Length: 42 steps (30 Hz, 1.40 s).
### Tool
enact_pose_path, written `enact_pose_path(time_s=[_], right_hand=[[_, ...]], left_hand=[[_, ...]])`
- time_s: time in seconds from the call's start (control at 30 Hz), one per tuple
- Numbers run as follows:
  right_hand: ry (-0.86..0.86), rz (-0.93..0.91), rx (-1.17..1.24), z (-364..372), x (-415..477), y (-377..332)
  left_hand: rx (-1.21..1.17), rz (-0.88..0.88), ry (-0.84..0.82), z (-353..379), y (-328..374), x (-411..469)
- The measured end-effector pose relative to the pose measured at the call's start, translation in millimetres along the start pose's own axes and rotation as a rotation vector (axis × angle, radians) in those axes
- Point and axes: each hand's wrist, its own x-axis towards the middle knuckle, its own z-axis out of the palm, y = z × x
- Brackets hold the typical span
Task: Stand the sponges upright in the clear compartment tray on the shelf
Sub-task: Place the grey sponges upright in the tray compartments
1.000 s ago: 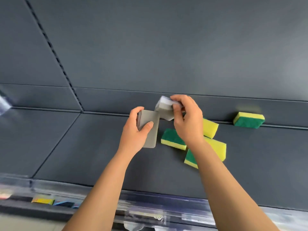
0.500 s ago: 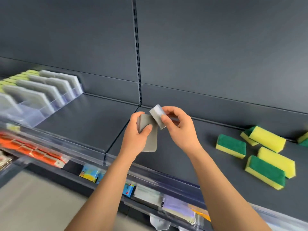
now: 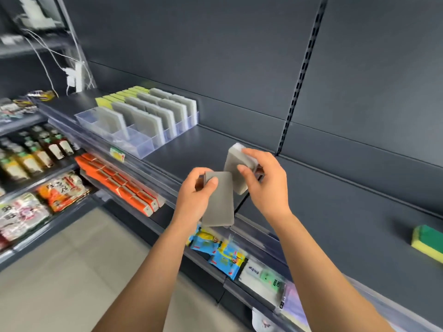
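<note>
The clear plastic compartment tray sits on the dark grey metal shelf, with its rear end against the back panel. Upright grey rectangular sponges stand in its lanes, one behind another. Upright yellow-green sponges fill the lane on the tray's far left side.

Both hands are to the right of the tray, nearer the camera and well apart from it, above the front edge of the shelf.

The left hand grips a flat grey rectangular sponge. The thumb lies across the front face and the fingers are curled behind it. This sponge is held with its long side near vertical, and its lower end extends below the hand.

The right hand grips a grey sponge with a white layer, thumb on the grey face and fingers wrapped round the far edge. It is held slightly tilted, just right of the first sponge. The two overlap in view, so contact cannot be confirmed.

A green-and-yellow sponge lies flat on the shelf, green face up, far to the right of the tray.
</note>
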Motion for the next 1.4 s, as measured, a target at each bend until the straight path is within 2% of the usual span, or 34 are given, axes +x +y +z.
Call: enact_pose_path(time_s=[0.3, 0.67, 1.1, 1.4], right_hand=[[-0.073, -0.024, 0.087, 100, 33, -12], [-0.112, -0.002, 0.106, 212, 111, -2], [-0.127, 0.022, 0.049, 296, 171, -2], [-0.083, 0.149, -0.101, 338, 184, -12]], left_hand=[[-0.051, -0.055, 0.122, -96, -19, 26], [-0.056, -0.062, 0.192, -177, -35, 119], [-0.027, -0.062, 0.198, -245, -46, 215], [-0.003, -0.037, 0.053, -293, -66, 279]])
